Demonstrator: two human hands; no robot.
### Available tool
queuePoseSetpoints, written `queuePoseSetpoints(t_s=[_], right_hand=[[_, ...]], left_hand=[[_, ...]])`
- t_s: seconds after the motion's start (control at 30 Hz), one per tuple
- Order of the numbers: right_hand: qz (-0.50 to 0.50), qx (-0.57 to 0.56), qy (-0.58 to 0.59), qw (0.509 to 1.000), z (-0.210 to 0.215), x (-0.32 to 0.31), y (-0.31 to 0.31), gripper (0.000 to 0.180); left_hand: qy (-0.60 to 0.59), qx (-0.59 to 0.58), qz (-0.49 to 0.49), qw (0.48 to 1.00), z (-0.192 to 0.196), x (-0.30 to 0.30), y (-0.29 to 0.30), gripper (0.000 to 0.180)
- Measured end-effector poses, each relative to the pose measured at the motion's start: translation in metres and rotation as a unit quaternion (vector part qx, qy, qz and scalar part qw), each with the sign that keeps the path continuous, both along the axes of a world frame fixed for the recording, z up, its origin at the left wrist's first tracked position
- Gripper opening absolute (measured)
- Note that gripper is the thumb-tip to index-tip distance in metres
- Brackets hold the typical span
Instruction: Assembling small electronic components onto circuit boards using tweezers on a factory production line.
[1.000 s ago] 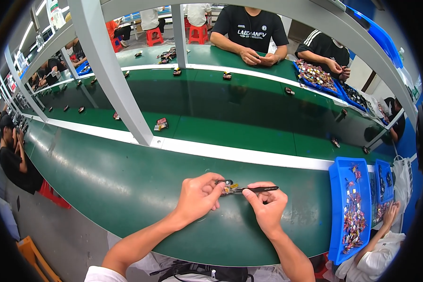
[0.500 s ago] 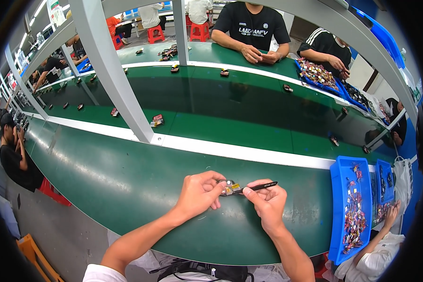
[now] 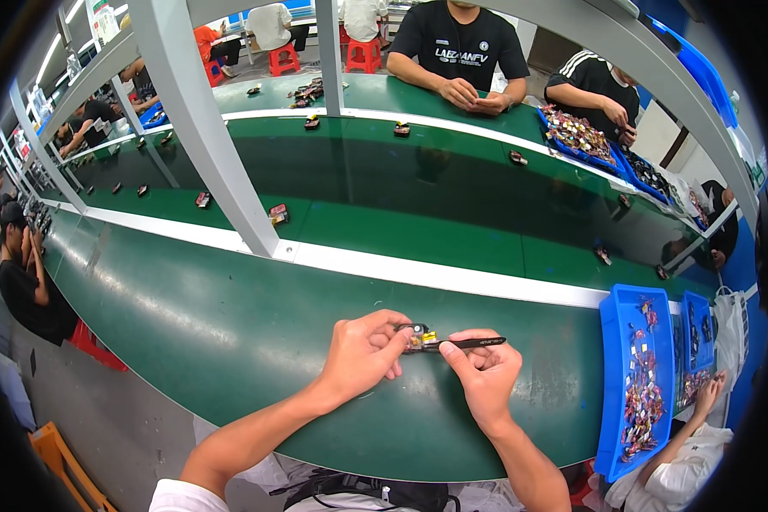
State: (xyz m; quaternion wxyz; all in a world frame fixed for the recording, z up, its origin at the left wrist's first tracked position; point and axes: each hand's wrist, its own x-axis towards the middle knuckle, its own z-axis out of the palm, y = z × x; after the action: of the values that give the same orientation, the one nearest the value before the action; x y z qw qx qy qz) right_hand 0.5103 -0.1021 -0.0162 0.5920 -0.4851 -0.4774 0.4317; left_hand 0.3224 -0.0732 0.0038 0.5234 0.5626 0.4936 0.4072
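Observation:
Between the thumb and fingers of my left hand (image 3: 363, 348) is a small dark-cased electronic device (image 3: 417, 338), its inside showing, with a yellow and a silvery part. My right hand (image 3: 489, 375) is closed on black tweezers (image 3: 476, 342), held almost level. Their tip points left and reaches the device's right side; whether it grips a part there is too small to tell. Both hands are just above the green bench top (image 3: 256, 333).
At my right stands a blue bin (image 3: 614, 384) of small colourful parts, with a smaller blue tray (image 3: 699, 333) beyond it. A conveyor belt (image 3: 384, 196) carrying several devices runs past a white rail (image 3: 435, 277) and a grey post (image 3: 205, 128). Co-workers sit opposite and on both sides.
The tweezers have swung flatter, their back end lower than before. My left hand keeps its place with the device. Devices on the belt have shifted slightly left.

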Motion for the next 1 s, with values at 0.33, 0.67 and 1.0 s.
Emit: queuePoseSetpoints(t_s=[0.33, 0.67, 1.0], right_hand=[[0.037, -0.078, 0.078, 0.993, 0.010, 0.001, 0.000, 0.014], [0.059, -0.118, 0.103, 0.986, 0.009, 0.010, 0.004, 0.013], [0.087, -0.123, 0.106, 0.983, 0.013, 0.010, 0.004, 0.013]], left_hand=[[-0.022, -0.022, -0.005, 1.000, 0.000, 0.001, -0.002, 0.019], [-0.041, -0.014, -0.021, 0.999, -0.005, 0.001, -0.003, 0.021], [-0.076, -0.043, -0.034, 0.996, -0.007, -0.006, 0.002, 0.020]])
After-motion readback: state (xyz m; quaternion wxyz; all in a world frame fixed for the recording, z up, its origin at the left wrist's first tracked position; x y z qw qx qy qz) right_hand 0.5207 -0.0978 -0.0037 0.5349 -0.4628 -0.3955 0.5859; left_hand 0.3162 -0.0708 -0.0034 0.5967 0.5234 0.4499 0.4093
